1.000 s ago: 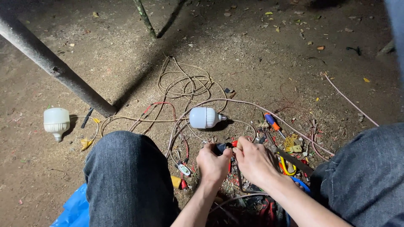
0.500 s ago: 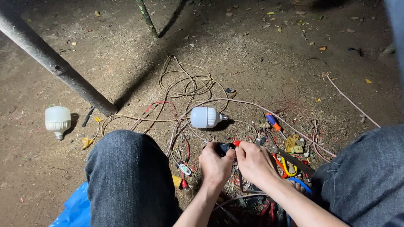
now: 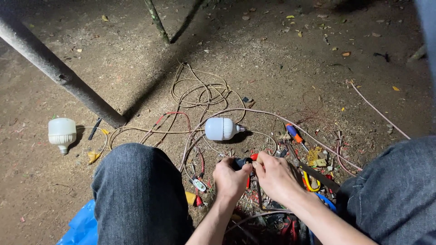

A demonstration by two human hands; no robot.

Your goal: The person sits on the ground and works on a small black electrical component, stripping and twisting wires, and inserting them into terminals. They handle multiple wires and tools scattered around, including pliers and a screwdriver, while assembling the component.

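Note:
Between my knees, my left hand (image 3: 230,178) grips a small black part (image 3: 240,162) with a red wire end (image 3: 254,156) beside it. My right hand (image 3: 273,174) pinches that same spot from the right, fingertips touching the left hand's. A white bulb (image 3: 220,129) lies on its side just beyond my hands, wired into a pale cable (image 3: 290,121). What the fingers cover of the black part is hidden.
A second white bulb (image 3: 62,133) lies on the dirt at left. A grey metal pole (image 3: 59,72) slants across the upper left. Coiled wires (image 3: 202,90), an orange-handled screwdriver (image 3: 294,133), yellow bits (image 3: 317,157) and a blue sheet (image 3: 81,224) surround my denim-clad knees (image 3: 136,190).
Both hands stay at the same spot, fingers shifting slightly on the black part. The view has dipped a little.

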